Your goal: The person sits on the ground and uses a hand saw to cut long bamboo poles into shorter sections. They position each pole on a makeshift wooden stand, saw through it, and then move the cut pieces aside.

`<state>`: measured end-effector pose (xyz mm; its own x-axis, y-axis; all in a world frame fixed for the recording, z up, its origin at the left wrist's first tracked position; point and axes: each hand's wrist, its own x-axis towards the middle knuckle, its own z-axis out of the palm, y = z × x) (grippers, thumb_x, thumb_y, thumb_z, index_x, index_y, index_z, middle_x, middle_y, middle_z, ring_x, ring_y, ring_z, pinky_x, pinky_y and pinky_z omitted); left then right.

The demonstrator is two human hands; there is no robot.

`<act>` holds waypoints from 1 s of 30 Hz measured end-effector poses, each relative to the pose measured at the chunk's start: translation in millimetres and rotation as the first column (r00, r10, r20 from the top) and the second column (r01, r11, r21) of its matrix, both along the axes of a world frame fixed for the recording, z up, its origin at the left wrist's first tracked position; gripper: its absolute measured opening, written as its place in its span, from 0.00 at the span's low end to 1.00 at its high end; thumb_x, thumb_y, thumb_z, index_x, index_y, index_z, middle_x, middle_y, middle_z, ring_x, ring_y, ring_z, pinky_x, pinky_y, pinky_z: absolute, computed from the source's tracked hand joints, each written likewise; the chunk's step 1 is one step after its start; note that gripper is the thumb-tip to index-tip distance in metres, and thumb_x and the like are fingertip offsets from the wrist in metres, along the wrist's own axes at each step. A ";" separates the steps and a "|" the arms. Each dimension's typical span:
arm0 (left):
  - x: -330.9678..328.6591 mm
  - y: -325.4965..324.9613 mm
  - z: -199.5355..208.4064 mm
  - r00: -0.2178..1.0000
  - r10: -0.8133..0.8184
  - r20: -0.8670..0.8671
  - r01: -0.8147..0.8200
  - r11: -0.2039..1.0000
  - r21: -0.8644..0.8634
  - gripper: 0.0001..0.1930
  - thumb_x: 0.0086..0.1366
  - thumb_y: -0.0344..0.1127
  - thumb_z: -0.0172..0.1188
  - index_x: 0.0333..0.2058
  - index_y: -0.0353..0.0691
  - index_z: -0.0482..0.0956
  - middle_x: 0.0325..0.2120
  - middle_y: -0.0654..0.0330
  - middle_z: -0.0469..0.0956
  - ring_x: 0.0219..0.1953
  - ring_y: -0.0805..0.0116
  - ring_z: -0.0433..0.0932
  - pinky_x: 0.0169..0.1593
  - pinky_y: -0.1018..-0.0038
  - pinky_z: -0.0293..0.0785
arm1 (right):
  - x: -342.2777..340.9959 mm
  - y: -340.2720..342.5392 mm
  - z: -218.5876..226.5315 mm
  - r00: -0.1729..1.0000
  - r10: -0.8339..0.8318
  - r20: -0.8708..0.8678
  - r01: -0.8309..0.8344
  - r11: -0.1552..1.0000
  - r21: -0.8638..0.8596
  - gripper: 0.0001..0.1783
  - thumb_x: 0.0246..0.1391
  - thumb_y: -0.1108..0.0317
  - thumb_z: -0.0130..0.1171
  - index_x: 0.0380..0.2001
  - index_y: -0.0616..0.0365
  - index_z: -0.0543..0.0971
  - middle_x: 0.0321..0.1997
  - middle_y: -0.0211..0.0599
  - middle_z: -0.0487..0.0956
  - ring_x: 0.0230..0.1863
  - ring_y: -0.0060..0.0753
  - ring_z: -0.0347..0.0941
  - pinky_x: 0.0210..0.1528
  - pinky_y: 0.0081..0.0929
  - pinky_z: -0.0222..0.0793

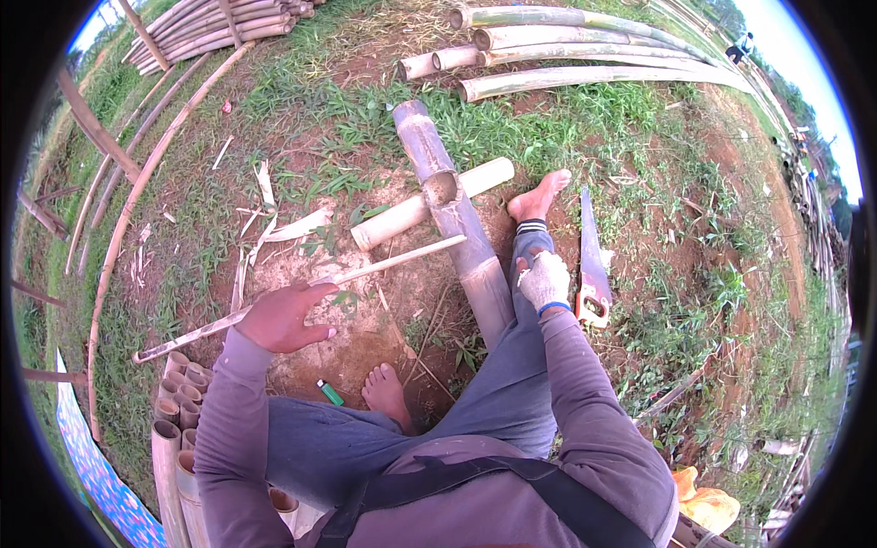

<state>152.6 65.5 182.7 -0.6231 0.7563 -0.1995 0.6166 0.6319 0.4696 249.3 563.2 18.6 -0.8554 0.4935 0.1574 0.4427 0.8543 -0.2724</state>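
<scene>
My bare left hand (290,318) is over a long thin bamboo strip (393,261), its fingers bent round the strip and the thumb apart from it. The strip's right end reaches a thick grey bamboo pole (484,283), which lies across a paler short bamboo piece (393,224). My right hand (545,279), in a whitish glove with bare fingertips, is closed by my right shin; what it holds, if anything, is hidden. Just right of it lies a handsaw (594,265) with an orange-brown handle. A green lighter (330,393) lies beside my bare left foot.
Several cut bamboo tubes (167,434) stand upright at my left. Long bamboo poles (594,80) lie at the far right, with another stack (219,32) at the far left. Pale shavings (265,224) litter the ground. An orange-yellow bag (705,502) is at the lower right.
</scene>
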 end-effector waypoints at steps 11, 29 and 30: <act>-12.5 3.7 -20.8 0.991 0.026 0.132 -0.024 1.000 -0.017 0.42 0.60 0.54 0.77 0.70 0.45 0.75 0.47 0.43 0.87 0.49 0.40 0.86 0.54 0.53 0.82 | 91.3 111.2 -86.8 0.763 -0.458 0.456 0.428 0.887 0.174 0.24 0.64 0.57 0.64 0.54 0.66 0.82 0.48 0.49 0.89 0.53 0.46 0.86 0.54 0.39 0.79; -22.2 48.0 -8.7 0.982 0.019 0.187 -0.003 0.996 -0.084 0.38 0.61 0.53 0.77 0.68 0.52 0.77 0.51 0.42 0.85 0.53 0.42 0.86 0.56 0.52 0.82 | 114.8 89.3 -80.7 0.774 -0.496 0.394 0.574 0.813 -0.103 0.23 0.64 0.58 0.66 0.53 0.67 0.81 0.42 0.44 0.87 0.45 0.37 0.84 0.46 0.34 0.76; -22.7 45.7 -11.9 0.987 -0.001 0.159 0.012 0.998 -0.063 0.38 0.61 0.53 0.77 0.68 0.52 0.78 0.51 0.42 0.85 0.53 0.41 0.86 0.55 0.52 0.82 | 118.0 87.0 -81.2 0.782 -0.500 0.372 0.574 0.811 -0.117 0.23 0.64 0.58 0.66 0.53 0.67 0.81 0.42 0.43 0.87 0.44 0.37 0.84 0.45 0.34 0.76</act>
<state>129.9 111.2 170.8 -0.5747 0.7430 -0.3431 0.5414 0.6596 0.5213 367.3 650.2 -62.6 -0.4241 0.8758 -0.2305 0.9027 0.3881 -0.1859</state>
